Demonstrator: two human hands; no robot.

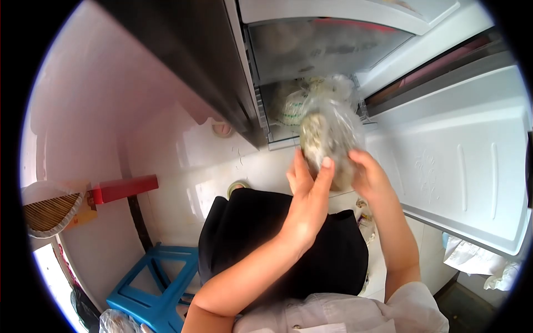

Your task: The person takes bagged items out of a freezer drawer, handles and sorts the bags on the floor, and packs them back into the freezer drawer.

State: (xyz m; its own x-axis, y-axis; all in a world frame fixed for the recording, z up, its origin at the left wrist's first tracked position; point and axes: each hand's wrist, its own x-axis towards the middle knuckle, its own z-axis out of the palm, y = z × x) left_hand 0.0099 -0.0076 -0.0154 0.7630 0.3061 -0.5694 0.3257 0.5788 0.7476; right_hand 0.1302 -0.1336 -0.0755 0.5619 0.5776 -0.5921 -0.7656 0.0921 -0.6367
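A clear plastic bag [327, 130] with pale, lumpy contents is held up between both hands, in front of the open lower freezer compartment [286, 139]. My left hand [311, 188] grips the bag's near left side, thumb on top. Around the bag's right side curl the fingers of my right hand [367, 175], slightly blurred. Behind it, inside the compartment, lies another plastic bag [294, 108] with green marks. A closed, frosted drawer [327, 50] sits above. What exactly is in the held bag cannot be made out.
The open freezer door [455, 161] stands at the right. A blue plastic stool [150, 288] is at lower left, below a red box [125, 190] and a woven basket [53, 211] in plastic. White bags [477, 258] lie at lower right. A round container [237, 187] is on the floor.
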